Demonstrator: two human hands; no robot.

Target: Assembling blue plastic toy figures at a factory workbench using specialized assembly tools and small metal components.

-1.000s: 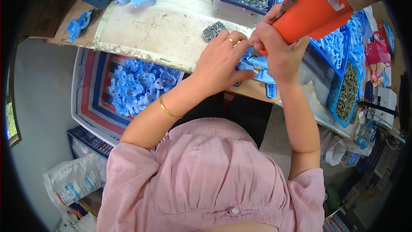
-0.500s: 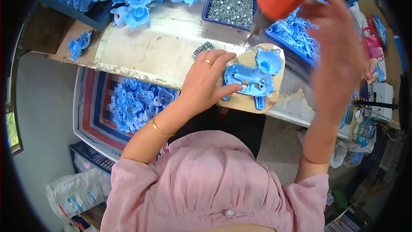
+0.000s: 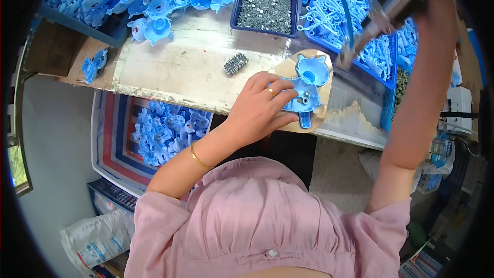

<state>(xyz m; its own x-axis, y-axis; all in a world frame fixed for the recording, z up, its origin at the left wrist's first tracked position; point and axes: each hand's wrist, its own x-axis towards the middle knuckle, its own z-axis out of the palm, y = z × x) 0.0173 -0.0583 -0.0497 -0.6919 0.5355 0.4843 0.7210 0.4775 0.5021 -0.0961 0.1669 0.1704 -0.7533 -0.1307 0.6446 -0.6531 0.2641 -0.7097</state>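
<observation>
A blue plastic toy shell half [image 3: 312,104], hollow side up, lies on a tan board [image 3: 323,108] at the table edge. My left hand [image 3: 262,104] holds the shell down from the left, its curled fingers covering much of it. My right hand [image 3: 440,2] is raised at the upper right, gripping a power screwdriver [image 3: 401,2] with a metallic body. Blurred, the tool's tip points down to just right of the board, apart from the shell. A round-eared blue piece [image 3: 315,70] sits at the shell's far end.
A dark blue tray [image 3: 241,20] of small metal screws stands behind the board. Further right is a blue basket [image 3: 386,74] of slender blue parts. A small metal clump [image 3: 236,64] lies on the table [image 3: 170,67]. Blue shells [image 3: 157,28] are heaped at the back; a blue hose [image 3: 343,5] hangs down.
My right hand, blurred beside a red-orange tool before, has moved up and right and now holds a screwdriver. My left hand has shifted further over the shell. The view has shifted slightly.
</observation>
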